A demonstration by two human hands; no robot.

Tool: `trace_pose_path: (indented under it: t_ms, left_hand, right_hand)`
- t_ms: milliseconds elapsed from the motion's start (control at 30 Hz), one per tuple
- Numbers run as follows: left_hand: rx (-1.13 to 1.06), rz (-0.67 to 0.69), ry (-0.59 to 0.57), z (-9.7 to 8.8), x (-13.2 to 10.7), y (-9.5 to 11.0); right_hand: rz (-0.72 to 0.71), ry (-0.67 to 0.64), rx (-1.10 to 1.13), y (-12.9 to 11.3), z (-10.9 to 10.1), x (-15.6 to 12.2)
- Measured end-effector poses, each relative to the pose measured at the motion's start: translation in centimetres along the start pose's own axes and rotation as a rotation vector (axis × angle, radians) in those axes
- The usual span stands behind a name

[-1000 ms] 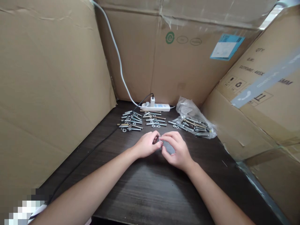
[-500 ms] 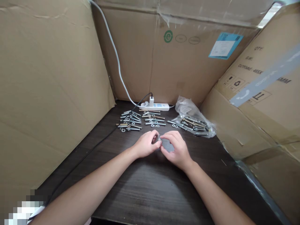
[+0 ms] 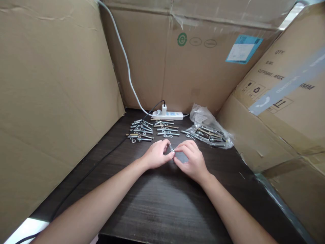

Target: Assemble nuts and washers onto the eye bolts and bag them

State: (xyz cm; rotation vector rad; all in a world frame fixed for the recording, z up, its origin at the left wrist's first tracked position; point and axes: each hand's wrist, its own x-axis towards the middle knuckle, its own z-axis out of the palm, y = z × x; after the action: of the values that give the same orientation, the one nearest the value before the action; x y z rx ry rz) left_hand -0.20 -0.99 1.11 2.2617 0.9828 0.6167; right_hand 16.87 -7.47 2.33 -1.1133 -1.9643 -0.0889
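Bolt (image 3: 172, 148) is pinched between thumb and fingers of the left hand (image 3: 157, 155), its near end held at the fingertips of the right hand (image 3: 195, 162).

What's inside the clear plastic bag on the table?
The plastic bag holds a jumble of metal bolts, some silver, some brass-coloured. Those lowest in the heap are covered and cannot be seen.
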Motion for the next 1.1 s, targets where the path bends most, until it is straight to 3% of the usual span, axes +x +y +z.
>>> trace_pose_path:
  t_ms: [233,1100]
  left_hand:
    - [0.008,-0.025,-0.018,-0.11,0.1,-0.03]
    - [0.011,-0.025,-0.023,-0.03,0.14,0.08]
  right_hand:
    - [-0.046,-0.081,-0.009,0.15,-0.15,-0.12]
    - [0.029,-0.053,-0.006,0.34,0.3,-0.3]
